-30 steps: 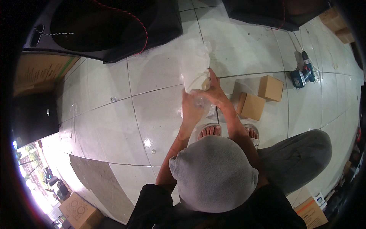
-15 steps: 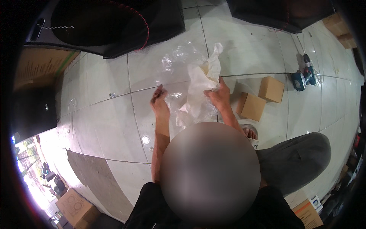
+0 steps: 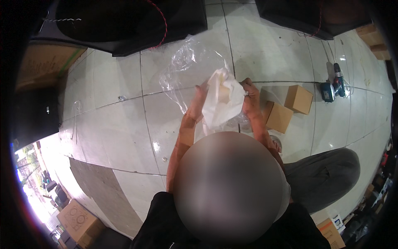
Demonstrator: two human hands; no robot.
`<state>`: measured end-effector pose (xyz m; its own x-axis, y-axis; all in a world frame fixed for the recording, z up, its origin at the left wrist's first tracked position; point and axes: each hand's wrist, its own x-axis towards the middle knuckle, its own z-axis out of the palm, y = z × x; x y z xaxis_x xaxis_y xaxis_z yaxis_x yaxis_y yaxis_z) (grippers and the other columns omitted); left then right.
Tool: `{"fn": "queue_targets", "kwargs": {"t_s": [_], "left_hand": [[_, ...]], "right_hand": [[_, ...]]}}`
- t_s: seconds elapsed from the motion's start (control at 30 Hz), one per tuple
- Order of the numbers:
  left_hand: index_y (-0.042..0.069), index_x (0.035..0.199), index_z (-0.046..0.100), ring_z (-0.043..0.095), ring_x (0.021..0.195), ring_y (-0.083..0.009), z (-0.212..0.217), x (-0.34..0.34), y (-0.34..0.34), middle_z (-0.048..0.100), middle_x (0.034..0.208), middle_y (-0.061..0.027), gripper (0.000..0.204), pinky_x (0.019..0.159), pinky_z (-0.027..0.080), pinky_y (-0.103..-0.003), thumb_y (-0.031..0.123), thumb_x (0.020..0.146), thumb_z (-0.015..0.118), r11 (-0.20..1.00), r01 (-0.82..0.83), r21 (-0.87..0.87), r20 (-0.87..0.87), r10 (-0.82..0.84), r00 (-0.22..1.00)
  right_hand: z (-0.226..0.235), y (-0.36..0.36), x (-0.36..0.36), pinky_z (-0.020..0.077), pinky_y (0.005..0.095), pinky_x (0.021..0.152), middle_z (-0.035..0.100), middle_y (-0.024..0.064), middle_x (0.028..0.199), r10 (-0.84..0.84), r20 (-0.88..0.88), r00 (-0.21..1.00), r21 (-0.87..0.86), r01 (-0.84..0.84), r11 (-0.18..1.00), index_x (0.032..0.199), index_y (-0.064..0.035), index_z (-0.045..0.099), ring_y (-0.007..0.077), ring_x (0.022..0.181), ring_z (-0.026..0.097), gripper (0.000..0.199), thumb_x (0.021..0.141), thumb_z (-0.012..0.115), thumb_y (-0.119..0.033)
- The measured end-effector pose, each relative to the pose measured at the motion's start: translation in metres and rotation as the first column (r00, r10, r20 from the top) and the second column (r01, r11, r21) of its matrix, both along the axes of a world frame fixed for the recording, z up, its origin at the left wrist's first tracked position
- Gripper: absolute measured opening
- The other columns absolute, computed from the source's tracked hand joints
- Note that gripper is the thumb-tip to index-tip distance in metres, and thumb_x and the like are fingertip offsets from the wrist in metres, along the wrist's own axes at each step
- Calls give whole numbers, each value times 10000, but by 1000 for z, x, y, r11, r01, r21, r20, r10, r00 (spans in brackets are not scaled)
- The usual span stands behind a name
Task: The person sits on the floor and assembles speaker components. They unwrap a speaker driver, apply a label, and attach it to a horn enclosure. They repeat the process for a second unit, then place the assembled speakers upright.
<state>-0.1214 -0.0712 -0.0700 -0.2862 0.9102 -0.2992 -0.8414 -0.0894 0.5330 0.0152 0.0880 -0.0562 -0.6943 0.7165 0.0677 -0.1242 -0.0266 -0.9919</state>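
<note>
Between my hands is a crumpled white bag-like wrapping [image 3: 220, 108], with a pale tan patch showing in its folds. My left hand [image 3: 197, 104] is against its left side, thumb up and the other fingers hidden behind it. The right edge is pinched in my right hand [image 3: 252, 100], whose fingers are curled closed. Clear plastic film [image 3: 182, 62] lies crinkled on the floor just beyond the wrapping, and more of it shows beneath my right hand. What the wrapping contains, if anything, cannot be made out.
Two small brown cardboard boxes [image 3: 278, 117] sit right of my right hand. A teal and black cordless drill [image 3: 334, 86] lies farther right. Large black cabinets [image 3: 182, 25] line the far side. A cardboard box [image 3: 78, 222] stands at the lower left, and my bent knee [image 3: 331, 174] is at right.
My left hand has moved right and onto the white wrapping, which is now upright and bunched between both hands. The clear film has spread out farther away on the floor.
</note>
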Motion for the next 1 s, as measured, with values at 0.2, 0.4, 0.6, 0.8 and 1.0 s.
{"fn": "queue_targets", "kwargs": {"t_s": [0.2, 0.4, 0.6, 0.8, 1.0], "left_hand": [[18, 1428, 449, 591, 1159, -245, 10, 9, 6, 571, 1327, -116, 509, 980, 501, -360, 196, 964, 559, 948, 35, -316, -179, -96, 979], [7, 1216, 600, 663, 955, -190, -13, 37, 10, 667, 1025, -94, 350, 778, 568, -353, 30, 867, 583, 921, -191, -339, -323, 77, 943], [6, 1173, 586, 665, 939, -198, -40, 39, 4, 675, 1011, -90, 284, 789, 559, -362, 66, 897, 560, 829, -478, -291, -657, 190, 729], [35, 1177, 555, 651, 990, -280, -13, 50, 1, 657, 1064, -150, 425, 862, 514, -379, 128, 804, 734, 870, -420, -256, -874, -22, 486], [71, 1276, 503, 483, 1190, -380, 26, 48, -30, 525, 1269, -166, 669, 986, 416, -464, 264, 729, 837, 873, -444, -201, -977, -146, 154]], "right_hand": [[6, -9, -3, 435, 290, 760, 516, 79, 875, 20, 190, 982, 288, -75, 955, 805, -30, 715, 238, 854, 545, 130, 690, 697, 29], [14, 0, -13, 474, 323, 855, 591, 81, 1047, 26, 258, 966, 125, -60, 990, 1157, -47, 658, 231, 987, 580, 390, 776, 731, -84], [28, 11, 16, 461, 352, 959, 595, 105, 1298, 322, 23, 947, -831, -161, 533, 1378, -36, 525, 220, 1153, 572, 663, 886, 642, -466], [28, 2, -4, 520, 351, 876, 680, 99, 1147, 528, 336, 780, -737, -132, 663, 1205, -16, 638, 199, 1035, 656, 543, 746, 859, -205], [33, 15, 12, 575, 371, 786, 693, 121, 1065, 336, 266, 904, -786, 1, 618, 1143, 20, 654, 237, 882, 694, 441, 739, 819, -43]]}}
